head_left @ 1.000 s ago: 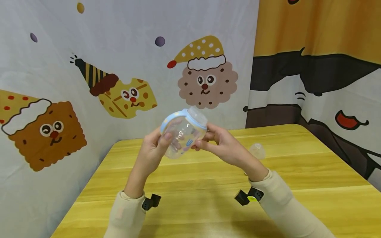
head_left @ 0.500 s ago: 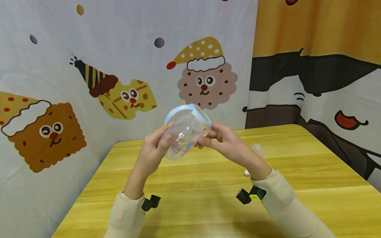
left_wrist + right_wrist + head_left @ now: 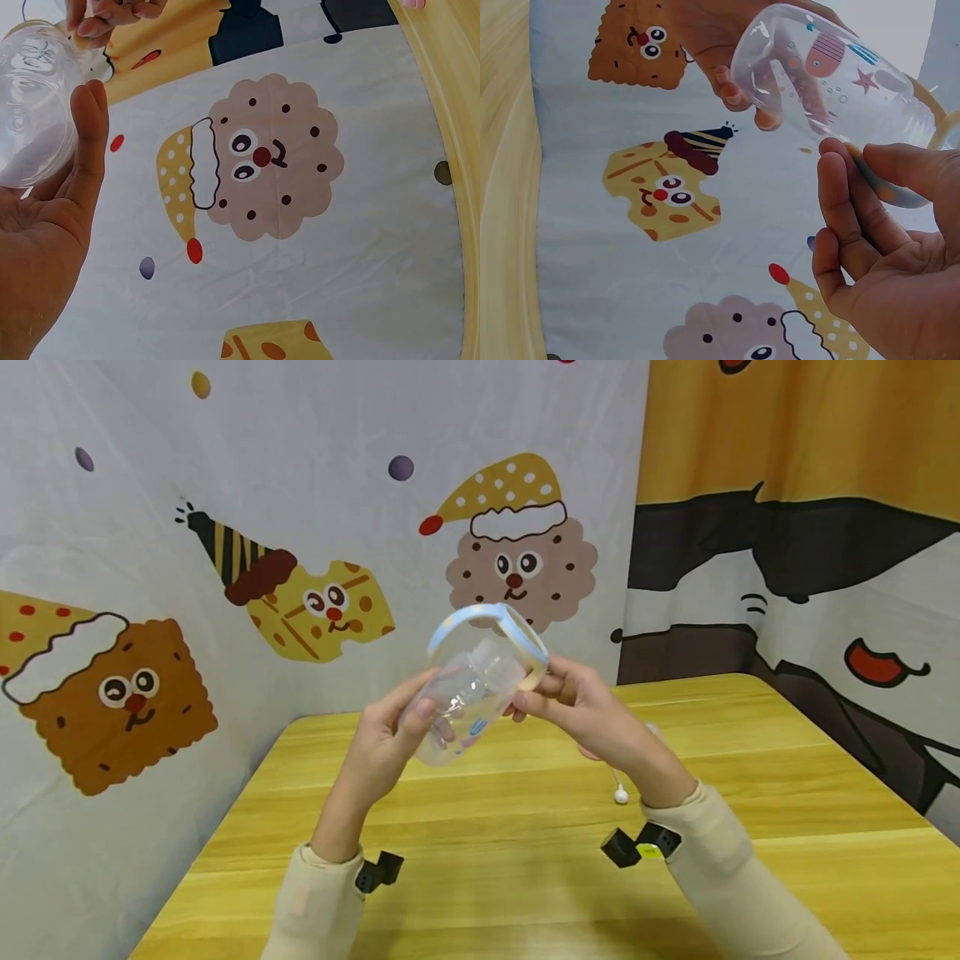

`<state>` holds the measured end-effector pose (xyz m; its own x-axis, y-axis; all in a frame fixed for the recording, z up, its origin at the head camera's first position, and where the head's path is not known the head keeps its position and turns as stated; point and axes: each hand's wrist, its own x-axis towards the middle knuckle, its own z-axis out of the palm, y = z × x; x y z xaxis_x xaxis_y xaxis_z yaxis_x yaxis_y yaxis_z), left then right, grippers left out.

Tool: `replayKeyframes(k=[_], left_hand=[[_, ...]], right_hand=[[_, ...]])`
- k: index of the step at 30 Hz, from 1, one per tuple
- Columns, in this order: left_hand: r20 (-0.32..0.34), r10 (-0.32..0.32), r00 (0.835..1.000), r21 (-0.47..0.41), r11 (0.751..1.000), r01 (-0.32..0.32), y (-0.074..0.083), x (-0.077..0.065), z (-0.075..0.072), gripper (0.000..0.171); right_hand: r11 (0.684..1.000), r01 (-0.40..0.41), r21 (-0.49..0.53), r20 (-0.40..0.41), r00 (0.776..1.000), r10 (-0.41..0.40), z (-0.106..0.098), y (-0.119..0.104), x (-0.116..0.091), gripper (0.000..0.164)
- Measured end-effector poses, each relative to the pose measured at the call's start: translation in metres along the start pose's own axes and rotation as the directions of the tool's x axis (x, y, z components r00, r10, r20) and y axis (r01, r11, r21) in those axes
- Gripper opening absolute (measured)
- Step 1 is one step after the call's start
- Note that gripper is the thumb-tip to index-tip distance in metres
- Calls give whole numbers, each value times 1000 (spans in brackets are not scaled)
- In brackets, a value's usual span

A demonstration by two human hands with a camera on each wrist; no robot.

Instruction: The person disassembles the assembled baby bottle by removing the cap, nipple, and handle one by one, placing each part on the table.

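In the head view my left hand (image 3: 390,722) grips a clear baby bottle (image 3: 450,697) by its body, raised above the table and tilted with its neck up to the right. Fish and starfish prints show on it in the right wrist view. My right hand (image 3: 581,706) pinches a pale blue and yellow handle ring (image 3: 468,615) between thumb and fingers. The ring stands at the bottle's bare, threaded-looking neck, and one handle arches over the bottle. From the left wrist view, the bottle's base (image 3: 22,120) rests in the left palm.
On the wooden table (image 3: 487,860), a small white ball-ended piece (image 3: 620,795) on a thin tube lies near the right wrist. A pinkish piece (image 3: 588,753) and a clear dome (image 3: 654,730) are mostly hidden behind that arm. A cartoon-printed cloth (image 3: 337,468) hangs behind.
The handle ring has moved up and right off the bottle's shoulder with my right hand, baring the neck. My left hand and the bottle have barely moved.
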<state>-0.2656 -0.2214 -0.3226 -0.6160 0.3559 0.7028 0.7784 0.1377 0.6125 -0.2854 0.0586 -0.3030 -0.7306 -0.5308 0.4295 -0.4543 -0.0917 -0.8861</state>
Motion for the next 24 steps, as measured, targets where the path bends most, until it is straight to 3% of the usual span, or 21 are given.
replayKeyframes(k=[7,24], left_hand=[[5,-10,1000,3,1000,10,1,1,0,55],[-3,-12,1000,32,999,12,3,1,-3,57]], right_hand=[[999,15,-32,-20,1000,-16,-7,-4,-2,20],[997,-31,-73,-92,995,24,-13,-2,-1,22]])
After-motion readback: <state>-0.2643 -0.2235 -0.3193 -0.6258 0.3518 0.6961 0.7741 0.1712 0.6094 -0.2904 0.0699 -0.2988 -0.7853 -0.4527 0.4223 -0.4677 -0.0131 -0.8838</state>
